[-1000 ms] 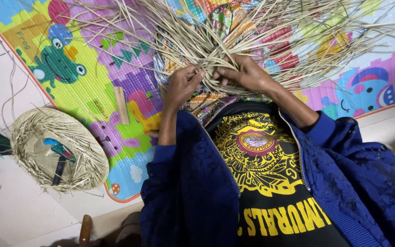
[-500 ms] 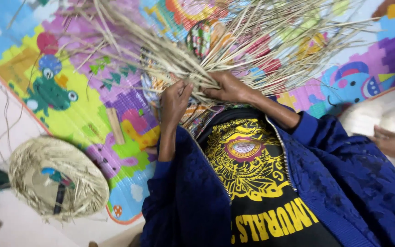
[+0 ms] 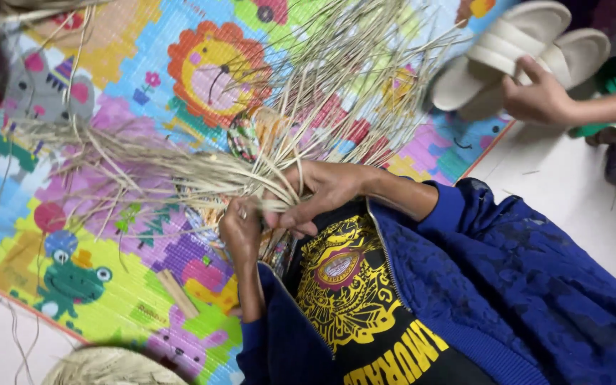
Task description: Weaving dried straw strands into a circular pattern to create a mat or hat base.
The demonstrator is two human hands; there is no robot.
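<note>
Shifted rightward since earlier, both hands, left hand (image 3: 242, 229) and right hand (image 3: 320, 194), are clenched on one bundle of pale dried straw strands (image 3: 201, 175); two white sandals (image 3: 515, 53) are gripped by another person's hand (image 3: 538, 98).

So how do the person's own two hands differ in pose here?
The left hand is a closed fist pinching the pale dried straw strands from below; the right hand lies flatter, fingers spread over the bundle. The left sits nearer the body, the right further out. Both grip the same bundle.

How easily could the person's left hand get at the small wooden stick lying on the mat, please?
Probably not freely: the left hand is gripping the straw bundle and would have to let go, though the wooden stick lies uncovered on the mat nearby.
</note>
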